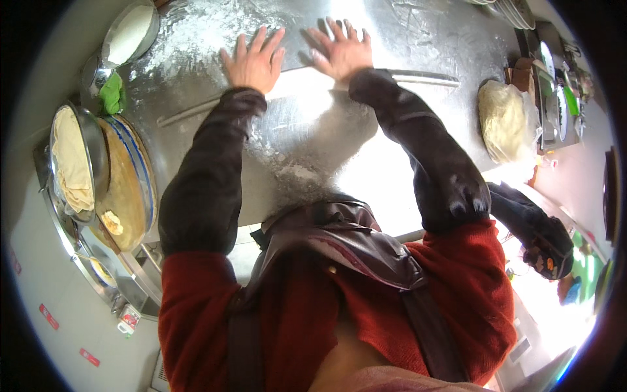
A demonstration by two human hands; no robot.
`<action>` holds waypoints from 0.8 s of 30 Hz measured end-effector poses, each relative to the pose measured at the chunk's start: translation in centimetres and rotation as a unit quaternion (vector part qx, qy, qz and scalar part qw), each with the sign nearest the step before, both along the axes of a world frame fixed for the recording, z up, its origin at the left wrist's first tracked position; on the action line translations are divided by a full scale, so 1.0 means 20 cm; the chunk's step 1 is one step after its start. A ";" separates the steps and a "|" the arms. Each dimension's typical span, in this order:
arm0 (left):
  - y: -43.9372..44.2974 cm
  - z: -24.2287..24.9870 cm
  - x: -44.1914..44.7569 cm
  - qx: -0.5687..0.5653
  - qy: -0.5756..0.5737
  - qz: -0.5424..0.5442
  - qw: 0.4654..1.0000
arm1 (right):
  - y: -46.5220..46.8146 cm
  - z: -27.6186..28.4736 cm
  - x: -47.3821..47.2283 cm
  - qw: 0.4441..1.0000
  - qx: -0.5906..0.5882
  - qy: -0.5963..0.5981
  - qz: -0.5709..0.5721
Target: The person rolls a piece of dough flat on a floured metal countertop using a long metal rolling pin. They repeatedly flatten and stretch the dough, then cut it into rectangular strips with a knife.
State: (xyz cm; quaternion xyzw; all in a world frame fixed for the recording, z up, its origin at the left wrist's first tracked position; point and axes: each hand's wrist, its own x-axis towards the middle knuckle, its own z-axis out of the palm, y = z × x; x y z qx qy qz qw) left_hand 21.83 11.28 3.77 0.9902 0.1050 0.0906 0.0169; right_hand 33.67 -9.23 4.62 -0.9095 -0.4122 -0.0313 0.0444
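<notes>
My left hand (253, 61) is at the far part of a floured steel worktop (205, 142), palm down with the fingers spread. To its right is my right hand (343, 49), also spread and holding nothing, with a shadow beside its fingertips. Whether either palm touches the steel, I cannot tell. A slim rod (188, 112), like a rolling pin, shows left of my left wrist. Another rod section (426, 78) shows right of my right wrist. Glare and my arms hide whether the two join. White flour (196, 39) is smeared thickly near my left fingers.
At left are a bowl of flour (130, 36), a green cloth (112, 93), a metal bowl (100, 152) of pale dough sheets (71, 157) and a round wooden board (130, 201). To the right sit a plastic bag (504, 120) with pale contents and stacked plates (514, 12).
</notes>
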 end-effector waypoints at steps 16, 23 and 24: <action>0.38 -0.27 0.35 -0.007 -0.032 -0.186 0.982 | -0.04 -0.31 0.47 0.995 0.081 -0.040 0.049; 0.26 -0.31 -0.10 -0.020 -0.075 -0.153 0.985 | -0.29 -0.26 0.15 0.997 0.027 -0.032 0.069; 0.17 -0.24 -0.22 -0.017 -0.057 -0.144 0.988 | -0.33 -0.18 0.02 0.996 0.055 -0.034 0.068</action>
